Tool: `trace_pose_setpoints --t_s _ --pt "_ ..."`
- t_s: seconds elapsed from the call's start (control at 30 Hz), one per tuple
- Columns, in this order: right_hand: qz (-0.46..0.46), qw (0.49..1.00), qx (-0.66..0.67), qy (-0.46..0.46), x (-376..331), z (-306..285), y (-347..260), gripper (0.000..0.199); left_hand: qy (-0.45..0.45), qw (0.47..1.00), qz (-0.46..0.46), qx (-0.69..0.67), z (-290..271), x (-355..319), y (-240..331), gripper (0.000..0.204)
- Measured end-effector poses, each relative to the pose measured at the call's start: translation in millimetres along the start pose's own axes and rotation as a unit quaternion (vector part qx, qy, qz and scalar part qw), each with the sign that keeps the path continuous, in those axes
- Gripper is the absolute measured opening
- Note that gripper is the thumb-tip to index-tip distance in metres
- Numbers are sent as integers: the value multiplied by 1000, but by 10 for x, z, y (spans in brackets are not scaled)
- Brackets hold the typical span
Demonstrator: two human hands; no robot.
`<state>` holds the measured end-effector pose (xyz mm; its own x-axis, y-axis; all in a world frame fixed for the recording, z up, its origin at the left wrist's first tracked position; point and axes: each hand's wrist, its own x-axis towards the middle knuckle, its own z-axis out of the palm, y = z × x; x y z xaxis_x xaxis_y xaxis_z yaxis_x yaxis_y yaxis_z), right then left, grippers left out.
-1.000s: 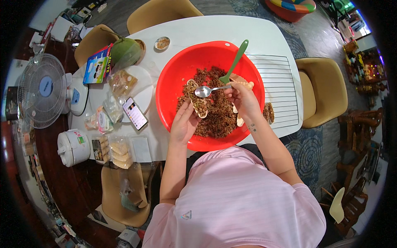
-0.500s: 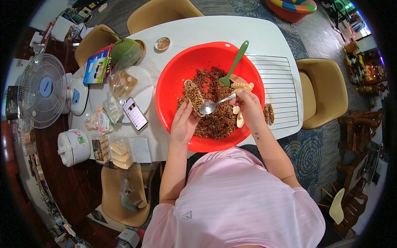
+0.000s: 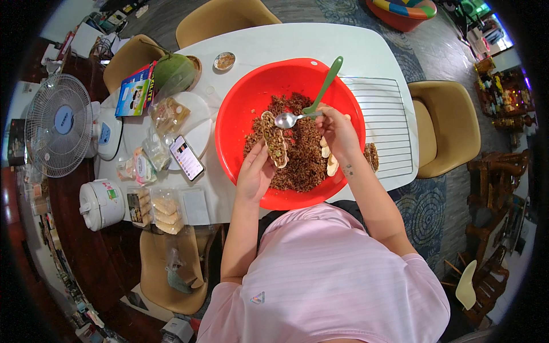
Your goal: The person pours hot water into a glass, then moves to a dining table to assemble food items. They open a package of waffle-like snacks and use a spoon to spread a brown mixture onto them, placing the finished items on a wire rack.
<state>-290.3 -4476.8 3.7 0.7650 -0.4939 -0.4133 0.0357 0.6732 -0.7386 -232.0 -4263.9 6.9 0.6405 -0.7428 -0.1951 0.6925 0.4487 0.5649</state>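
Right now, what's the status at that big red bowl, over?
Left hand holds a filled pastry strip over the red bowl. Right hand holds a metal spoon beside it. Green utensil leaning in the bowl, clear of both hands.

A red bowl (image 3: 240, 114) holds brown filling (image 3: 303, 154), beside a green-handled spoon (image 3: 323, 86) and white table (image 3: 286, 43).

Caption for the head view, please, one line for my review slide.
Left hand holds a filled shell over the red bowl; right hand brings a metal spoon to it.
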Motion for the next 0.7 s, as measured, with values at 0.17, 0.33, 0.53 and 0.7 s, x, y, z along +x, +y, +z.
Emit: trace_pose_setpoints --t_s 0.17,0.33,0.53,0.7 --pt "41 999 21 23 -3 28 58 15 6 1000 -6 -18 7 -31 21 40" --pt "-12 1000 -12 -10 -17 -83 94 16 -4 1000 -5 -13 -24 -22 12 39" --pt "-24 998 -60 25 -204 3 -25 16 15 1000 -1 16 -51 -2 -11 37" --pt "-39 997 -48 -54 -256 -119 8 18 60 998 2 14 -3 9 -26 30"
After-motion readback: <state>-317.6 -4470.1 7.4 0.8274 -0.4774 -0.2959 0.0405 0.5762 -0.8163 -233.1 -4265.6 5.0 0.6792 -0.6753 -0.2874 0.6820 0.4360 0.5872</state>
